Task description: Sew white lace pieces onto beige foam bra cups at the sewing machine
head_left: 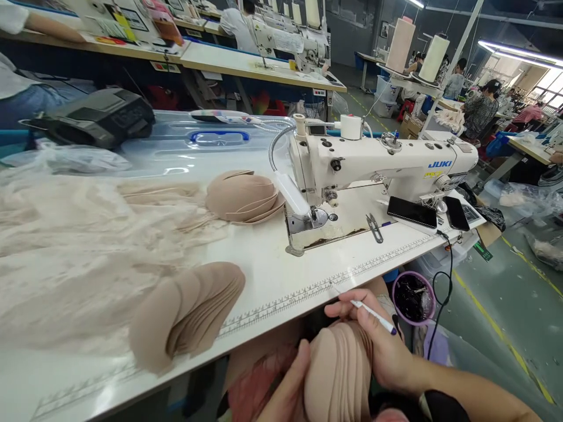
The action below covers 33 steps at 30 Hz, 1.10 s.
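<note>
A stack of beige moulded bra cups (336, 369) rests over my lap, below the table's front edge. My left hand (288, 384) is closed around the stack's left side, its thumb lying along the cups. On the other side, my right hand (378, 328) pinches a white marking pen (373, 317) with a purple end while its palm lies against the cups. A fanned pile of beige cups (193, 310) sits on the table at the left, and another nested pile (244, 196) lies left of the sewing machine's needle.
The white JUKI sewing machine (378, 158) stands on the table, with thread snips (375, 228) and a black phone (412, 211) before it. Cream fabric (88, 252) covers the left side. A purple bin (413, 298) is on the floor. Other people sit at machines behind.
</note>
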Motion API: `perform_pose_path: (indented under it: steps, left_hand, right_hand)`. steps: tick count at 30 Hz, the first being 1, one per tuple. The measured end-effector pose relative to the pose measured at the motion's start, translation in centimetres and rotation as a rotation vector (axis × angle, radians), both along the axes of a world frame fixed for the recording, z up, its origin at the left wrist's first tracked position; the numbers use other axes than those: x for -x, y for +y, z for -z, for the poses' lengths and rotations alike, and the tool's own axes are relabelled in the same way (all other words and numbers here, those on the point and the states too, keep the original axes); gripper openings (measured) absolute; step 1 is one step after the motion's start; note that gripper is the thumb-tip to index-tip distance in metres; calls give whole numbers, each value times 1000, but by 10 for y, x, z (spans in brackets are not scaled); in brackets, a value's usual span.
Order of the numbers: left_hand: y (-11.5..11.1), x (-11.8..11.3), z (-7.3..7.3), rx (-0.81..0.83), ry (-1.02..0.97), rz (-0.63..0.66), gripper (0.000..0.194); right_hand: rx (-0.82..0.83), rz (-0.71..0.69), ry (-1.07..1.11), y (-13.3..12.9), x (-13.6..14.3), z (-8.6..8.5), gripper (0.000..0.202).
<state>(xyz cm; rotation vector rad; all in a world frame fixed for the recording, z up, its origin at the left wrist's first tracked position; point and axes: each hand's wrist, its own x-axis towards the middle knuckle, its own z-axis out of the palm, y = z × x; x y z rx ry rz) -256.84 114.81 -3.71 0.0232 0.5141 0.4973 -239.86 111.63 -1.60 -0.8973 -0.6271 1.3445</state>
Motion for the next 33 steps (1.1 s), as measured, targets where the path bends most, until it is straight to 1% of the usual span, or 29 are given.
perform_pose_path:
  steps: [2, 4, 6, 9, 11, 12, 14, 16, 18, 20, 21, 23, 26, 28, 30, 33]
  left_hand:
    - [2, 2, -1, 5, -6, 6, 72]
    - [4, 6, 0, 19, -19, 32, 73]
    - [7, 9, 4, 34, -29, 47, 70]
    - [8, 8, 18, 18, -24, -62, 70]
    - [7, 5, 28, -2, -15, -118, 71]
    - [6, 4, 31, -20, -6, -125, 68]
    - [3, 0, 34, -73, 7, -118, 64]
    - [1, -3, 32, -124, 17, -127, 64]
    - [2, -5, 26, -149, 5, -134, 64]
    - [5, -4, 19, -173, -36, -143, 57]
    - [7, -2, 15, -187, -69, -141, 52]
    - [13, 4, 7, -214, -146, -133, 43]
    - [20, 13, -3, -246, -235, -146, 43]
    - [24, 13, -7, -289, -304, -169, 47]
    - [27, 9, -9, -337, -386, -187, 54]
    - [30, 3, -5, -378, -467, -231, 62]
  right_hand:
    - [-23, 49, -11, 0, -1, 2, 35]
    - [-46, 63, -31, 1, -2, 2, 35]
    - [-53, 79, -33, 2, -2, 2, 34]
    - [-59, 128, -26, 5, -1, -1, 32]
    - [-70, 103, -57, 7, 0, -3, 34]
    - [-72, 94, -65, 8, 0, -3, 35]
    - [-63, 133, -43, 9, 1, -5, 36]
    - [-56, 156, -25, 10, 2, -7, 36]
    - [-68, 100, -67, 10, 2, -8, 38]
    - [-106, 75, -115, 7, 1, -10, 39]
    - [-129, 94, -140, 5, -1, -10, 39]
    - [-154, 148, -233, 1, -6, -11, 38]
    - [-181, 164, -565, -7, -15, -14, 32]
    - [-274, 167, -815, -11, -18, -16, 31]
    - [-409, 175, -1019, -11, -18, -17, 34]
    - [-546, 223, -1180, -5, -14, -16, 36]
